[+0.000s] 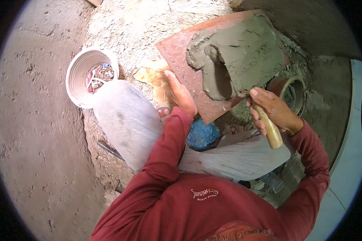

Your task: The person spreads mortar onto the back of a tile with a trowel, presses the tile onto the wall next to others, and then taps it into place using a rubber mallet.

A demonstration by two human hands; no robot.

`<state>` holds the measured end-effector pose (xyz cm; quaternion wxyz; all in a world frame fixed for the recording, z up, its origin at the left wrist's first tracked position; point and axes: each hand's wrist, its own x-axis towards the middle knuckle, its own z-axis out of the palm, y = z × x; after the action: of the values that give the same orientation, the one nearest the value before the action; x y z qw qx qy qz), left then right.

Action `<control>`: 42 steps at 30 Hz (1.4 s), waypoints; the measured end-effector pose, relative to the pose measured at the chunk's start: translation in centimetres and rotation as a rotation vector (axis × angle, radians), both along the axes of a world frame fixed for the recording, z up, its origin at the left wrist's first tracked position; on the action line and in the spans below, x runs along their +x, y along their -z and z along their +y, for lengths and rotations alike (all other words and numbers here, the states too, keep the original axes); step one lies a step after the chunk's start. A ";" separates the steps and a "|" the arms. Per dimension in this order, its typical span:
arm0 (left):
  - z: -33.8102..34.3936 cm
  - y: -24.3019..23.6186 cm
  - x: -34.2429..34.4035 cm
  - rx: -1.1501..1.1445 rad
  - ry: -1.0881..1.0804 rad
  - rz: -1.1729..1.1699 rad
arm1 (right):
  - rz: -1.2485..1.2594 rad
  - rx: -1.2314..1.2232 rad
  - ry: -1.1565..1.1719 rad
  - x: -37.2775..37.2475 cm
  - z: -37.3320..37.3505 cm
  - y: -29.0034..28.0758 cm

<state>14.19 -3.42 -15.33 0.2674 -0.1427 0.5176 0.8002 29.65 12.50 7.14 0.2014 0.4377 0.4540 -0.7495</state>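
My left hand [182, 95] holds the near left edge of a reddish board [181, 55], its fingers lying along that edge. A mound of wet grey mortar [248, 48] covers the upper right part of the board. My right hand [274, 110] grips the yellow wooden handle [269, 128] of a trowel at the board's lower right, with the blade in or against the mortar and largely hidden. A pale brown scrap [151, 76] lies beside my left hand.
A white bucket [76, 82] with small debris stands left of my knee [124, 120]. A blue crumpled plastic bag [202, 134] lies below the board. A round container [297, 96] is at the right, beyond it pale tiles [342, 184]. Rough grey surfaces [36, 140] border the left.
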 end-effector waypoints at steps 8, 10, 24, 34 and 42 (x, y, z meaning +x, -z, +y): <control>0.4 -0.3 -0.5 0.275 0.057 -0.065 | 0.085 0.350 -0.568 -5.3 1.7 1.4; 0.2 -0.2 -0.7 0.311 0.064 -0.068 | 0.220 0.800 -0.843 -5.1 4.0 2.2; 0.2 -2.7 -0.8 0.001 0.095 0.022 | 0.458 2.041 -1.325 -6.4 8.9 2.6; 0.5 -3.1 -0.7 -0.103 0.070 0.143 | 0.301 1.184 -1.131 -9.0 8.5 -2.2; 0.6 -0.6 -1.0 0.006 0.128 0.040 | 0.021 0.771 -0.891 -10.3 9.5 -2.3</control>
<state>13.16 -2.80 -14.73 0.3081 -0.0924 0.5283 0.7858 19.36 21.97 9.41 0.3186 0.2392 0.8358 -0.3778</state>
